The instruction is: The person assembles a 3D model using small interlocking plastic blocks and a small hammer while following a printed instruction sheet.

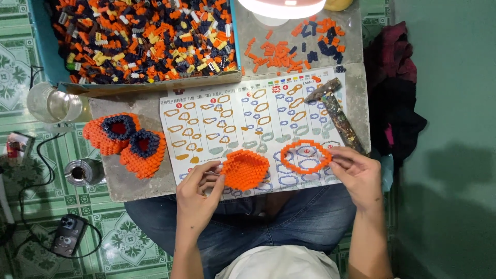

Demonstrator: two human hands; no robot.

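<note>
The left hand (199,194) pinches the orange brick bowl (244,169) by its near edge, low on the instruction sheet (248,111). The right hand (359,173) grips the orange ring (306,156) at its right side, beside the bowl. Both look light and brittle at the joints; the ring likely flexes, so rim holds suit.
</note>
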